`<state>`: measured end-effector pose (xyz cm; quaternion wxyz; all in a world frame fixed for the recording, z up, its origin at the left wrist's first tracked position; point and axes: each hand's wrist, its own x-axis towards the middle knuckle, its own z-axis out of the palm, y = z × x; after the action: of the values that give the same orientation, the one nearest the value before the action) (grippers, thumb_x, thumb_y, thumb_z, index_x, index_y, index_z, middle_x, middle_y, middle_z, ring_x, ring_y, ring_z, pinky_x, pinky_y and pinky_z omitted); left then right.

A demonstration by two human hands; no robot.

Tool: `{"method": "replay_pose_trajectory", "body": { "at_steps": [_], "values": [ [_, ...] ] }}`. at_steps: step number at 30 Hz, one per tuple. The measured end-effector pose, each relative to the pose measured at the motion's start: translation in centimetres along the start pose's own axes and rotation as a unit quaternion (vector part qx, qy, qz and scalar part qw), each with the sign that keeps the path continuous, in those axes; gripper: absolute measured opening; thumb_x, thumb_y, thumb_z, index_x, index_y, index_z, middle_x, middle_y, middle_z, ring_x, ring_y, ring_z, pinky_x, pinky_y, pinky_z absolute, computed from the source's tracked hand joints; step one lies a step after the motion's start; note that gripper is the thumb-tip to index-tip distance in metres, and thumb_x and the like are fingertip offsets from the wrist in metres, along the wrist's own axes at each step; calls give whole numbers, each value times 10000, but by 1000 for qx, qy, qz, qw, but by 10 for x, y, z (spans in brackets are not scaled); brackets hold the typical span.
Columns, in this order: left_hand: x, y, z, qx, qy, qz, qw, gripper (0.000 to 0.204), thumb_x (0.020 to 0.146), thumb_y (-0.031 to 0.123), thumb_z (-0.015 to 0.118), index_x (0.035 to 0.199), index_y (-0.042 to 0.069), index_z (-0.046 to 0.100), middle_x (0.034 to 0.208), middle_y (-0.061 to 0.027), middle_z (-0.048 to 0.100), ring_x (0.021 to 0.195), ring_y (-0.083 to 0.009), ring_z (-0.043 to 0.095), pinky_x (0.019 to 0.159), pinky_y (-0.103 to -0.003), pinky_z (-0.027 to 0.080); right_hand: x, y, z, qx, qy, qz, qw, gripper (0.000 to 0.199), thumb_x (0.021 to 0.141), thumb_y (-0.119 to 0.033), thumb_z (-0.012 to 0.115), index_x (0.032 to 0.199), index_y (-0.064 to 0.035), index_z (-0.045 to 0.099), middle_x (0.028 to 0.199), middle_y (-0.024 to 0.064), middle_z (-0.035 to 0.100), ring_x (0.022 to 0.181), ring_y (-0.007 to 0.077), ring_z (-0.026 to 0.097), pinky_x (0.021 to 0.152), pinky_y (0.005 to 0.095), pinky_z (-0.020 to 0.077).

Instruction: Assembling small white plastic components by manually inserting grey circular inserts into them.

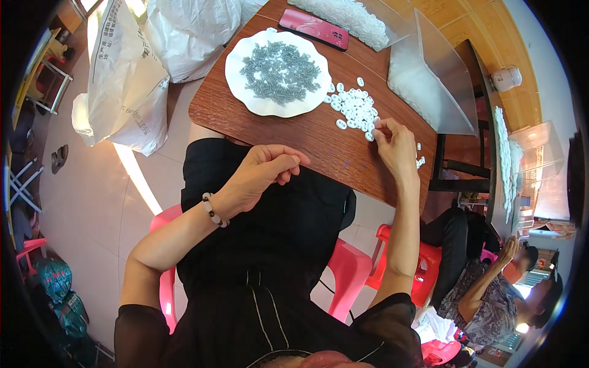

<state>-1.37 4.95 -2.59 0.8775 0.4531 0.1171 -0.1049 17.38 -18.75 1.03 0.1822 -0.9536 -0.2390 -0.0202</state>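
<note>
My left hand (270, 172) hovers over my lap near the table's front edge, with fingers curled and thumb against the index finger. Whatever it may hold is too small to make out. At the right side of a loose pile of small white oval pieces with dark holes (353, 109), my right hand (396, 146) has its thumb and fingertips pinched at one white oval piece (369, 136). To the left of the pile stands a white scalloped plate (236, 76), holding many small grey metallic pins (279, 70).
A pink phone (314, 29) lies behind the plate on the brown wooden table (245, 126). Clear bins with white pieces (417, 86) stand at the back right. White sacks (132, 80) are on the floor at left. Another person (485, 297) sits at right, beside red stools (423, 276).
</note>
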Motion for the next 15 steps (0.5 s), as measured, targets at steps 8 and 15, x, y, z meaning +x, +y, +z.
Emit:
{"method": "replay_pose_trajectory", "body": {
  "at_steps": [8,15],
  "values": [
    [2,1,-1,2,-3,-3,1000,193,942,131,555,1010,15,693,776,30,613,656,-7,506,616,-158,408,12,-11,6,48,31,-72,996,166,867,-64,627,1015,-20,685,752,109,660,663,207,584,653,324,474],
    [2,0,-2,1,-8,-1,1000,190,934,129,561,1011,16,693,778,30,615,654,-9,506,615,-156,407,19,-24,11,12,22,-181,983,188,844,-70,637,1013,-95,716,818,131,631,855,316,547,786,407,455]
  ]
}}
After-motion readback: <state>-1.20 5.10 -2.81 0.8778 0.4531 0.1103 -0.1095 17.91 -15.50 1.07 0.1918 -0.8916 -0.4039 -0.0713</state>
